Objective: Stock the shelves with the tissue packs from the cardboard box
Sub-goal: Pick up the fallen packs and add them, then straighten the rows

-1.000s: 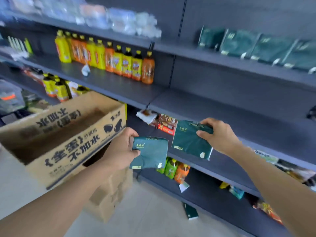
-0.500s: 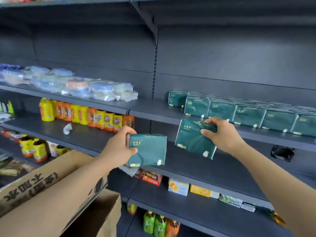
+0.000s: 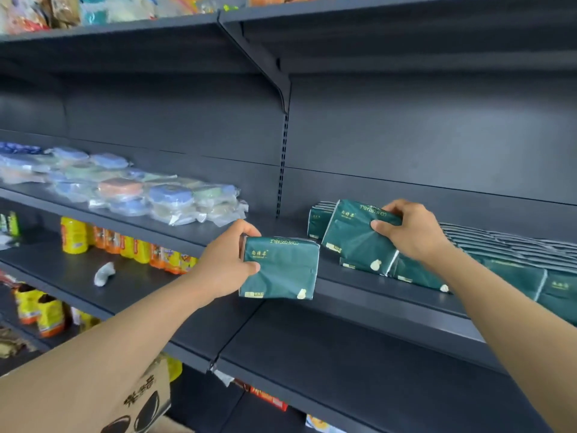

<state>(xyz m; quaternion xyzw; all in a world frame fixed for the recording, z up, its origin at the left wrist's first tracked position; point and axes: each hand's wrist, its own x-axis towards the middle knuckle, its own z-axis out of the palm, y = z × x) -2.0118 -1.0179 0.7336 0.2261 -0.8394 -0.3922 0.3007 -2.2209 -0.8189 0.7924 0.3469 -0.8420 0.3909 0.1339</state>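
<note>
A green tissue pack (image 3: pixel 278 268) is gripped by the left hand (image 3: pixel 225 264) before the shelf edge (image 3: pixel 387 303). A second pack (image 3: pixel 359 237), tilted, is held by the right hand (image 3: pixel 411 234) over the stocked row (image 3: pixel 512 264). Bare shelf is noted left of the row. "COMFORTABLE" is legible on both.

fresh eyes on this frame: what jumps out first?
Two dark green tissue packs in mid-air at centre: the left hand grips one in front of the shelf edge, and the right hand tilts another over the row of matching packs on the right-hand shelf. To the left on the same level lies a heap of clear-wrapped pastel items, with orange and yellow bottles one shelf below.
</note>
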